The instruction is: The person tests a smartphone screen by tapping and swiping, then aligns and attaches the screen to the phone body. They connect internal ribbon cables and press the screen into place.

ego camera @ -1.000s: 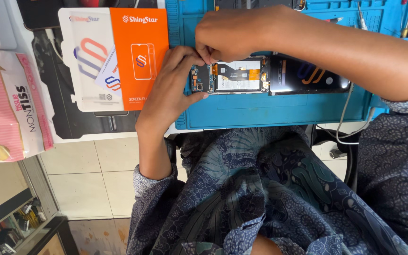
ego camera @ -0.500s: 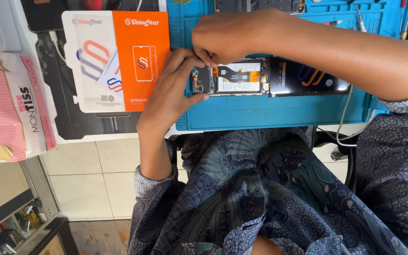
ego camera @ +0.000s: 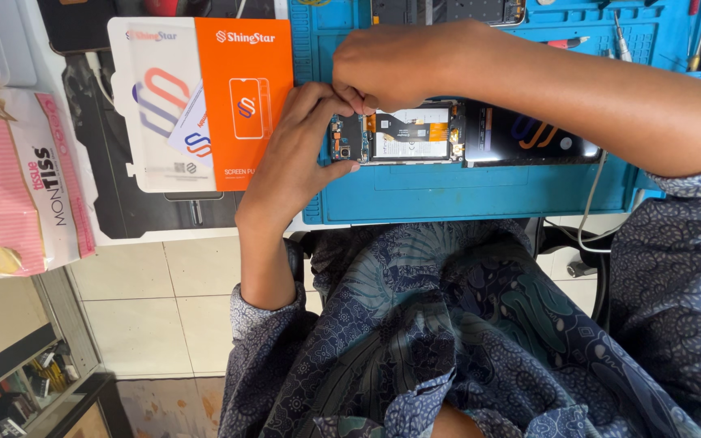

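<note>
Fingers [ego camera: 349, 96] of both hands pinched over opened phone [ego camera: 403, 134], wrists bent

The opened phone [ego camera: 403, 134] lies flat on the blue mat [ego camera: 464, 195], long side running left to right, its back cover off. Bare insides show: dark board at the left end, a pale battery with orange strips in the middle, black at the right.

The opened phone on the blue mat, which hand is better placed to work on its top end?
Probably the right hand: its fingers pinch at the opened phone's top end. The left hand seems to brace the phone's end.
</note>
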